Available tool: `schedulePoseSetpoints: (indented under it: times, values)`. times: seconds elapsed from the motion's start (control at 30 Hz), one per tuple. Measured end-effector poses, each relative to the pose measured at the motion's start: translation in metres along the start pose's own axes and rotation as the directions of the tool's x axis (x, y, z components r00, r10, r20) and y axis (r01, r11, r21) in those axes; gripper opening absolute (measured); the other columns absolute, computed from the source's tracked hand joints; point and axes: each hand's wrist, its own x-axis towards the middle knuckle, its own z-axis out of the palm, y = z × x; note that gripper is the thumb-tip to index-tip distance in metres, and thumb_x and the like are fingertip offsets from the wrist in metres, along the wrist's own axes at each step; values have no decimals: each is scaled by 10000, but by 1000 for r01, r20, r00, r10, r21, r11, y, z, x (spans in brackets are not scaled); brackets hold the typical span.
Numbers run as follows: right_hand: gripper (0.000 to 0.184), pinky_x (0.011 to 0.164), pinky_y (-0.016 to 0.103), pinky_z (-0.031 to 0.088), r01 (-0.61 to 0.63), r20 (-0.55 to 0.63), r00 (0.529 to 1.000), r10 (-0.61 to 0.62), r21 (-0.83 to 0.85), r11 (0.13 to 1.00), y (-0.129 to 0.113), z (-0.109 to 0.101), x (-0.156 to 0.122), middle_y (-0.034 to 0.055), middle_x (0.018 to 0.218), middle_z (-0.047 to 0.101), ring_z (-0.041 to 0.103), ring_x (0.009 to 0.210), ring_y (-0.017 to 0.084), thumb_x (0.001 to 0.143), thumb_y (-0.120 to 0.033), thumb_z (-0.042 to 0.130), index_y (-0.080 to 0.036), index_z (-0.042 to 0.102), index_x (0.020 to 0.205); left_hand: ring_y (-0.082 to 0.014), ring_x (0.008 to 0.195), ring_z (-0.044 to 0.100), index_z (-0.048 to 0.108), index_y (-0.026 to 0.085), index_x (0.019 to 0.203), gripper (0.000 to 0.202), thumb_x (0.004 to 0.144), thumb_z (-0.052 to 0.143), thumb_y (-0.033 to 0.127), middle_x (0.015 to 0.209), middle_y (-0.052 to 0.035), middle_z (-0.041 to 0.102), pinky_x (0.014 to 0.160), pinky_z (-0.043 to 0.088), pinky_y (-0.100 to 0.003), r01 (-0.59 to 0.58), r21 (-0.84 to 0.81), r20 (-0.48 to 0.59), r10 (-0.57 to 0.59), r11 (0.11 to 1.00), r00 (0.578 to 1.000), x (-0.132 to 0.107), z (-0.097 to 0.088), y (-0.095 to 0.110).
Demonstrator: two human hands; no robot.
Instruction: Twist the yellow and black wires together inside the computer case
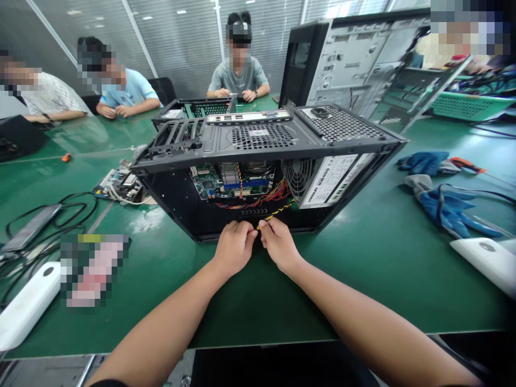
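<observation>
An open black computer case [262, 140] lies on its side on the green table [363, 269], its motherboard, red wiring and power supply [326, 180] showing. A yellow-and-black cable [277, 212] runs out of the case toward me. My right hand [279, 244] pinches that cable's near end just in front of the case's lower edge. My left hand [234, 247] is curled into a closed grip right beside it, touching the same cable end; what its fingers hold is hidden.
Blue work gloves [447, 207] and an orange-handled tool [467, 165] lie at the right. A loose circuit board [119, 185] and black cables [48, 226] lie at the left, white devices [28, 303] near both front corners. A second open case [355, 59] stands behind. Three people sit across the table.
</observation>
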Motion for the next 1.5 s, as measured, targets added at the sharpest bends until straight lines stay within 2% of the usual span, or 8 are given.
schedulePoseSetpoints:
  times: [0.37, 0.57, 0.83, 1.1, 1.3, 1.5]
  values:
    - [414, 473, 274, 324, -19, -72, 997, 17, -30, 999, 10, 0, 3, -43, 510, 468, 429, 465, 122, 884, -528, 578, -236, 429, 632, -211, 760, 561, 554, 205, 861, 85, 942, 558, 233, 792, -38, 640, 711, 453, -343, -58, 4, -92, 58, 998, 994, -2, 2, -3]
    - [428, 473, 273, 329, -11, -59, 998, 7, -60, 998, 12, 0, 4, -42, 507, 472, 424, 462, 122, 896, -544, 563, -235, 440, 627, -208, 755, 565, 558, 203, 852, 115, 961, 538, 231, 786, -39, 643, 707, 452, -340, -48, 22, -73, 49, 999, 996, -2, 2, -3]
    - [416, 476, 275, 340, -5, -35, 999, 2, -60, 998, 11, 1, 2, -39, 511, 477, 427, 466, 127, 893, -545, 555, -236, 451, 635, -217, 724, 541, 555, 202, 825, 160, 977, 507, 208, 746, -34, 645, 697, 430, -357, -47, 111, 24, 45, 993, 999, 0, 0, -1]
    - [336, 474, 269, 345, 31, 10, 999, -30, -53, 998, 7, 1, 1, -49, 540, 462, 430, 474, 122, 907, -477, 544, -231, 466, 692, -213, 718, 543, 551, 207, 815, 151, 964, 521, 200, 734, -26, 650, 689, 431, -355, -23, 94, 48, 18, 995, 999, 0, -2, 1]
    - [354, 453, 256, 339, -34, 7, 999, 34, 30, 999, 5, 2, 2, -62, 513, 450, 423, 446, 106, 883, -474, 580, -228, 450, 664, -205, 709, 541, 543, 212, 790, 165, 955, 533, 209, 713, -19, 633, 673, 432, -343, -25, 56, 1, 25, 998, 1000, 0, -1, -1]
    - [423, 421, 254, 325, -105, -14, 994, 106, 61, 993, 4, 3, 2, -56, 478, 462, 415, 401, 99, 850, -537, 619, -229, 443, 621, -205, 724, 553, 563, 211, 808, 157, 960, 535, 235, 734, -27, 637, 703, 446, -352, -70, 80, -77, 77, 994, 994, -2, 0, -1]
